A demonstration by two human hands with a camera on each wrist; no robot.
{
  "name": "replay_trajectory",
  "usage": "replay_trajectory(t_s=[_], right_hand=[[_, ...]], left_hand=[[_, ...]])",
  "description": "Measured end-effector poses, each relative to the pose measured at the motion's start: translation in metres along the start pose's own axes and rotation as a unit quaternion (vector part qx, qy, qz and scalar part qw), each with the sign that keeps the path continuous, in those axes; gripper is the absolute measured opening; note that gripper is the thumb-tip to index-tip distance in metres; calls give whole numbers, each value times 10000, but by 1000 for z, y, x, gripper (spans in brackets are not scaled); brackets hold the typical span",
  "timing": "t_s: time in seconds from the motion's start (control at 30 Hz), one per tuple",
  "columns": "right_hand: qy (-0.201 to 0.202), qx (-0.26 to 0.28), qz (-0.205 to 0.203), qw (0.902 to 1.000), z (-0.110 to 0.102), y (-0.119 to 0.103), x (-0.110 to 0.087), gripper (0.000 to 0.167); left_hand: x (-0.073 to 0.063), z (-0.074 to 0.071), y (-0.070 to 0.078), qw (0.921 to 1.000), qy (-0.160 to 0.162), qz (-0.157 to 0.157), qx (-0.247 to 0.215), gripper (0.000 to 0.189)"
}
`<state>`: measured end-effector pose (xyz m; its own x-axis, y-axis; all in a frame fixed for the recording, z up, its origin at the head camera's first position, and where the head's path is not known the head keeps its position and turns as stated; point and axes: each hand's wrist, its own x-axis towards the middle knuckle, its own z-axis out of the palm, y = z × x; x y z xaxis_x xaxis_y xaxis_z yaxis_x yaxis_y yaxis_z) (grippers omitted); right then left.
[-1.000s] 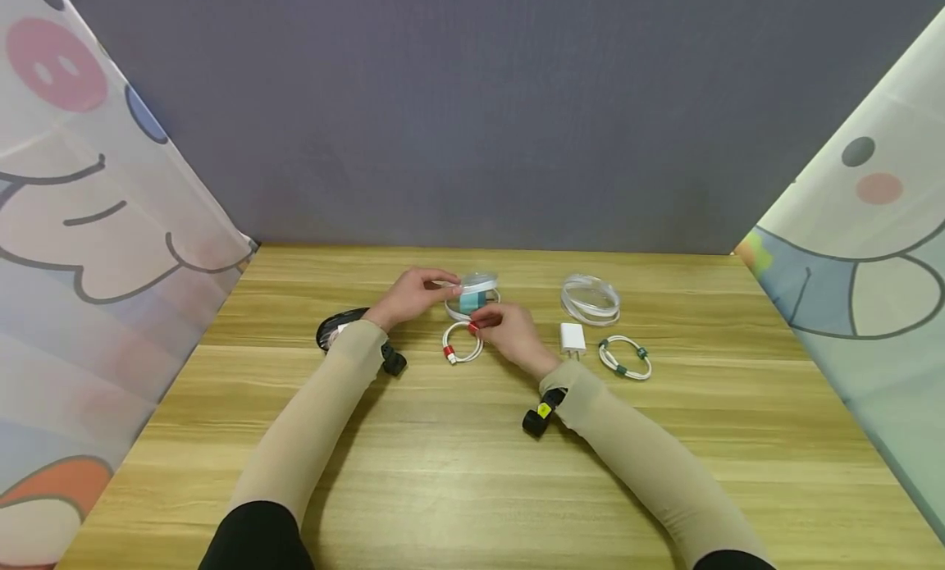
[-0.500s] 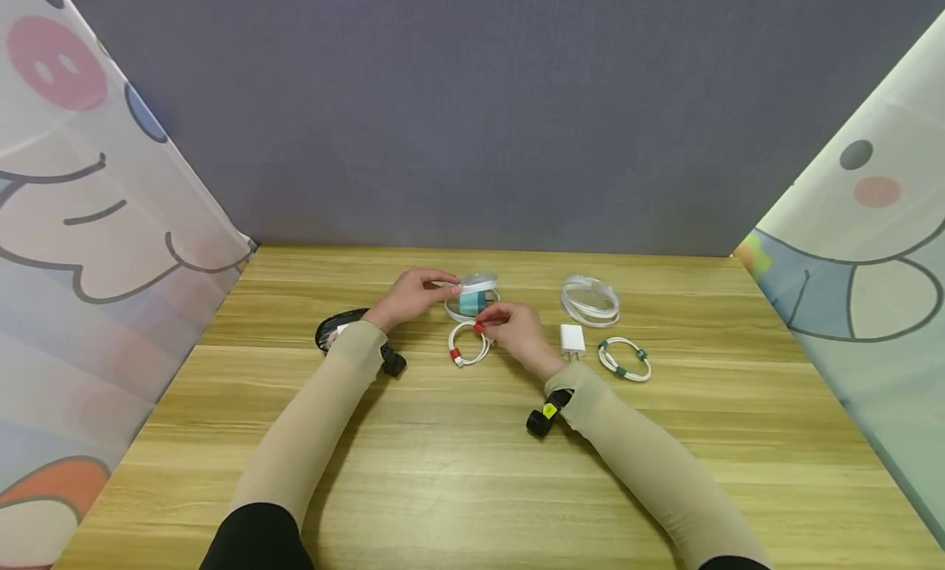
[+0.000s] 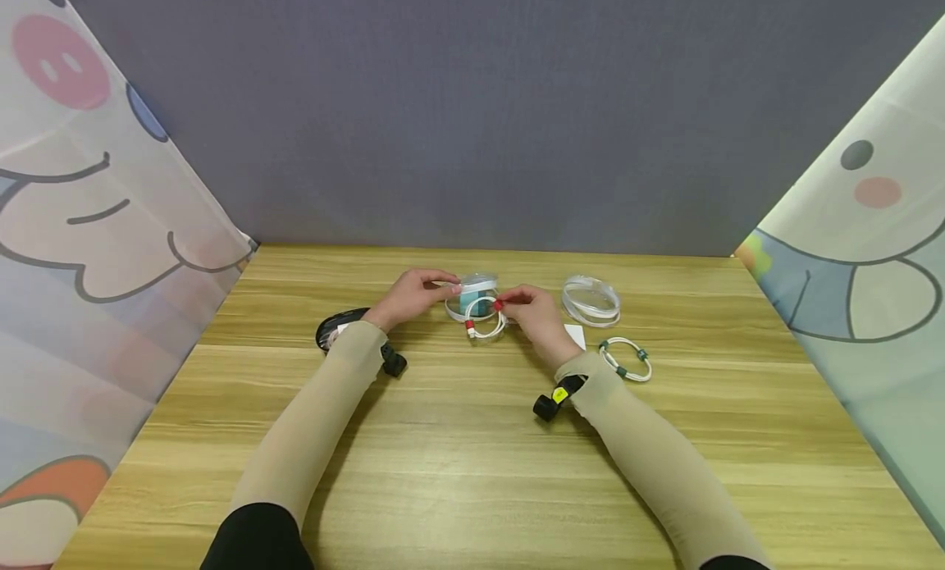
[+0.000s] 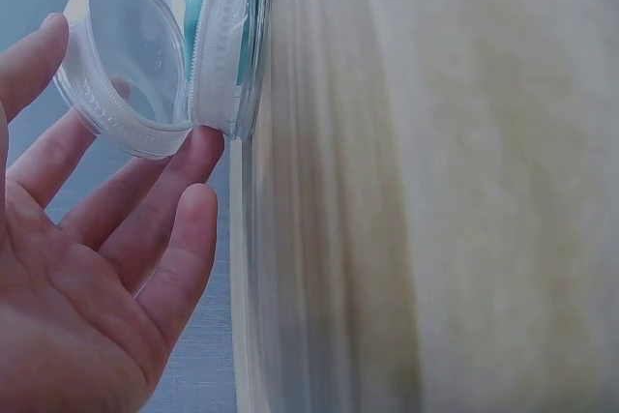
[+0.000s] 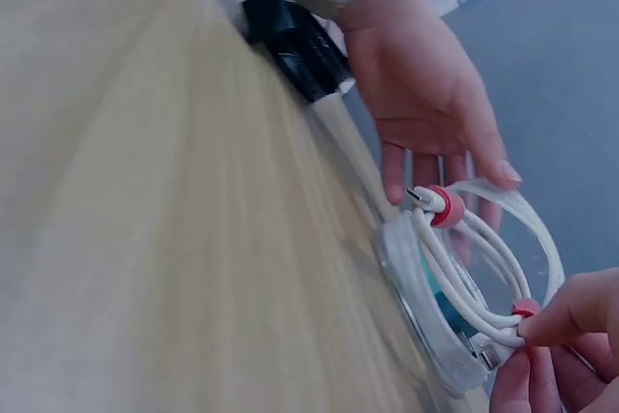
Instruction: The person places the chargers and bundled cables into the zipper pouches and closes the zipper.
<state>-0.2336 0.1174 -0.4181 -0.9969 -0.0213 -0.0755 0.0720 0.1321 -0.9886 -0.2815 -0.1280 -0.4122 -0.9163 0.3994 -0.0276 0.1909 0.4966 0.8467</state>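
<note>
A round clear zip case (image 3: 478, 285) with white edging stands with its lid raised. A blue charger (image 3: 468, 303) sits in its lower half. My left hand (image 3: 415, 299) holds the lid, its thumb at the rim and fingertips behind and below it in the left wrist view. My right hand (image 3: 537, 317) pinches a coiled white charging cable (image 5: 443, 263) by one of its red ties. The coil hangs just in front of the case's opening and overlaps the charger in the head view. A metal plug tip shows beside the other red tie.
Right of my right hand lie another round clear case (image 3: 591, 320), a white charger (image 3: 577, 335) partly behind the hand, and a white cable with green ties (image 3: 638, 378). A black round case (image 3: 330, 327) sits partly hidden behind my left wrist. A grey panel (image 3: 472, 143) closes the back.
My right hand has lifted the coiled cable and moved it up and to the right, over the case's front. The left hand stays at the lid.
</note>
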Motion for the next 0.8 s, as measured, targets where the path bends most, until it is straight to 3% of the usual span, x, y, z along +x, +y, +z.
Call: replay_trajectory(t_s=[0.5,0.8], right_hand=[[671,458,435,9958,6,-5,16,20],[684,681,342,9947,11,0,15,19]], left_hand=[[0,3,3,9996,-37,65,-258,43],[-1,4,4,9994,-77,117,-331,40]])
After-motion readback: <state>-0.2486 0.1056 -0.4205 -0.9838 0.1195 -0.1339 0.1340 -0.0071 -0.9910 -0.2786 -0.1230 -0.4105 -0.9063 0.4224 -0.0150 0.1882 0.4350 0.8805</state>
